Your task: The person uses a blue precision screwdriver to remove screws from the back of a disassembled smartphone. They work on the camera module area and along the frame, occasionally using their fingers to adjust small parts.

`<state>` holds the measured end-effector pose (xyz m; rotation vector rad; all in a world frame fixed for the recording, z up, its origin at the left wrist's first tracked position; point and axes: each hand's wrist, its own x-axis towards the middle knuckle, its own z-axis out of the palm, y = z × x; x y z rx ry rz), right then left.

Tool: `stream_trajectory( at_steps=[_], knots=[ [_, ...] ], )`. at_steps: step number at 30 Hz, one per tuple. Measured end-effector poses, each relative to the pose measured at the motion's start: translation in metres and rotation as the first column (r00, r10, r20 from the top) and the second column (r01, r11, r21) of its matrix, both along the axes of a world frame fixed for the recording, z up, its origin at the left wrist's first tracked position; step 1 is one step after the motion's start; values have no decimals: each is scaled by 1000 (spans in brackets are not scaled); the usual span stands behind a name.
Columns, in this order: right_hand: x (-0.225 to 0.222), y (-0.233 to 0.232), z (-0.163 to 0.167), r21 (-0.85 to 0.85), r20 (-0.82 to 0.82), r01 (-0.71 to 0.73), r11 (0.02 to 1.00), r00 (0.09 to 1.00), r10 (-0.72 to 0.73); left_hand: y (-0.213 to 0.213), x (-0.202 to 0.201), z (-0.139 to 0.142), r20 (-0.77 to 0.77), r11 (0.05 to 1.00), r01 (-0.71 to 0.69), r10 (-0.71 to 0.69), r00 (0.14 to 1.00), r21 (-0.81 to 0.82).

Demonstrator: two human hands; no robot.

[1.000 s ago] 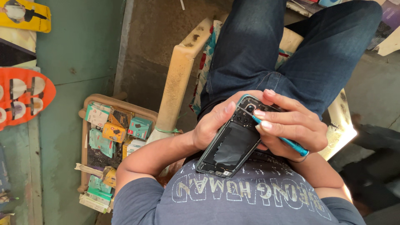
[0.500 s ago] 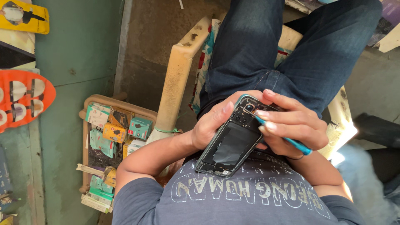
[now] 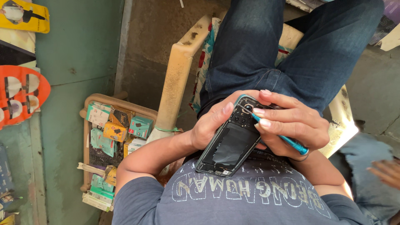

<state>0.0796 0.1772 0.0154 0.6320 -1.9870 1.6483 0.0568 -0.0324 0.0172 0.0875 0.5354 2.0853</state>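
My left hand (image 3: 212, 125) grips the opened black smartphone with bare dark innards (image 3: 231, 143) over my lap; my right hand (image 3: 293, 125) pinches a slim teal screwdriver (image 3: 279, 135) at its camera end. The phone's long axis runs diagonally, camera end pointing away from my grey shirt (image 3: 250, 198).

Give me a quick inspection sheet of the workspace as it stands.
Surface: no table; work is done over the lap, on a cream plastic chair.
Job's things: opened phone, back cover off, insides showing; teal screwdriver, tip near the phone's top corner.
Clutter: tray of small boxes on the floor.
Grip: left hand holds the phone; right hand holds the screwdriver.
Cables: nothing seen.
Surroundings: green wall with hanging packs; another person's hand at the right edge.
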Motion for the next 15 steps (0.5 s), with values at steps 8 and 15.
stream_trajectory(
  at_steps=[8, 15],
  knots=[
    [-1, 0, -14, -79, -53, -34, 996, 998, 29, -1, 0, -1, 10, 1000, 11, -11, 1000, -2],
    [0, 4, -15, -27, -54, -58, 998, 997, 57, -1, 1, 0, 32, 1000, -5, 5, 999, 4]
  ],
)
